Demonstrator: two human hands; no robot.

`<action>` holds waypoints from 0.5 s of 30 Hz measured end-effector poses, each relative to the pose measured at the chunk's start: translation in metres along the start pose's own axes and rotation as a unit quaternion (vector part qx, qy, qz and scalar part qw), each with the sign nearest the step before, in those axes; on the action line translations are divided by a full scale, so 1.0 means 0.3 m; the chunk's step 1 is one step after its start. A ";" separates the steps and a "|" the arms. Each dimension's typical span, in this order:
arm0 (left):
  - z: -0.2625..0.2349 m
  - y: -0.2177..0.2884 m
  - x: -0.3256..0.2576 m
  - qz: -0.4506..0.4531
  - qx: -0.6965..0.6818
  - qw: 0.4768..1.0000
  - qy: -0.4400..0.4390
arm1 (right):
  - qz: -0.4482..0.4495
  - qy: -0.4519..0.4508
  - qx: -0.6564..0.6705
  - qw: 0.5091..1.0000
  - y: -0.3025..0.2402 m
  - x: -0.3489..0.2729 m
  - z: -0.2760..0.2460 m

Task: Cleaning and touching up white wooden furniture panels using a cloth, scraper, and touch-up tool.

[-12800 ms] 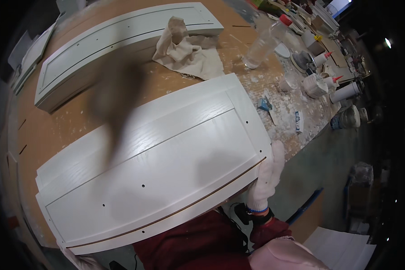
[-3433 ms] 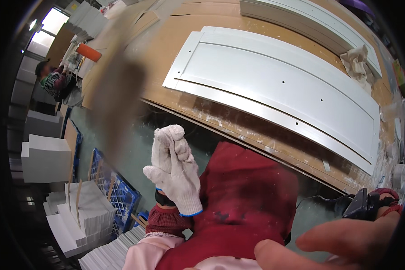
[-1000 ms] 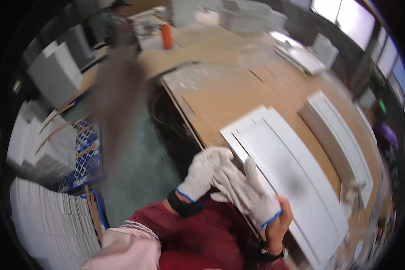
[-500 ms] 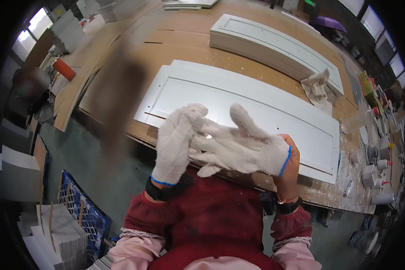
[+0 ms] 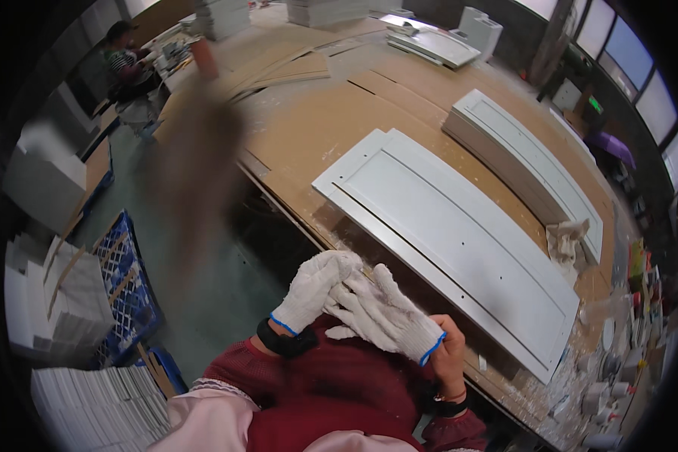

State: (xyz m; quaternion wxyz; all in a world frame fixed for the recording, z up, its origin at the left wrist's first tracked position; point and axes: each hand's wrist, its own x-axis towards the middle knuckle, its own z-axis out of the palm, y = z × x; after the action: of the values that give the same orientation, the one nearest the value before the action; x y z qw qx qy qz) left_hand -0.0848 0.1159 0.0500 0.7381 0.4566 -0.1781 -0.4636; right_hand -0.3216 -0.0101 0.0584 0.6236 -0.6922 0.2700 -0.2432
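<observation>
While both hands wear knitted white cotton gloves, the left hand (image 5: 314,290) curls its fingers around the spread fingers of the right hand (image 5: 380,316), near the flat white panel (image 5: 448,237) on the dusty fibreboard table (image 5: 309,128).

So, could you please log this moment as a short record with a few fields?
left hand: in a white knit glove, fingers touching the right glove
right hand: white knit glove with blue cuff, half pulled on, bare wrist showing
nearest thing: white cabinet door panel lying flat on the workbench
also on bench: second white panel, crumpled rag
floor at left: blue crate
</observation>
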 end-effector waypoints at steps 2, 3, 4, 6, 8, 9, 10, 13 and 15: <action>-0.027 -0.023 -0.009 0.018 -0.009 0.999 0.029 | 0.027 -0.029 0.006 0.999 0.042 -0.020 0.008; -0.032 -0.031 -0.005 0.015 0.028 0.999 0.026 | 0.038 -0.044 -0.001 0.998 0.069 -0.030 0.008; -0.035 -0.030 -0.011 0.011 0.067 0.997 0.026 | 0.049 -0.059 -0.006 0.997 0.096 -0.039 0.009; -0.043 -0.034 -0.022 0.026 0.076 0.997 0.021 | 0.034 -0.080 -0.065 0.994 0.130 -0.039 0.019; -0.057 -0.053 -0.032 0.015 0.049 0.998 0.026 | 0.028 -0.099 -0.094 0.990 0.130 -0.035 0.033; -0.063 -0.058 -0.039 0.027 0.043 0.998 0.026 | 0.035 -0.096 -0.093 0.990 0.117 -0.036 0.039; -0.071 -0.066 -0.046 0.037 0.041 0.998 0.033 | 0.032 -0.096 -0.092 0.991 0.114 -0.036 0.037; -0.070 -0.035 -0.065 -0.026 0.062 0.993 0.095 | 0.037 -0.096 -0.072 0.992 0.110 -0.030 0.038; -0.093 -0.041 -0.066 -0.025 0.074 0.991 0.111 | 0.056 -0.097 -0.047 0.993 0.118 -0.024 0.051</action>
State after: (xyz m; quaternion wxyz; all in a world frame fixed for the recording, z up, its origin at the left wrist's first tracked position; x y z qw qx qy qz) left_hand -0.0820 0.1450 0.0284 0.7058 0.5631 -0.1172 -0.4135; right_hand -0.3191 0.0032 0.0214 0.6260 -0.7250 0.2580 -0.1261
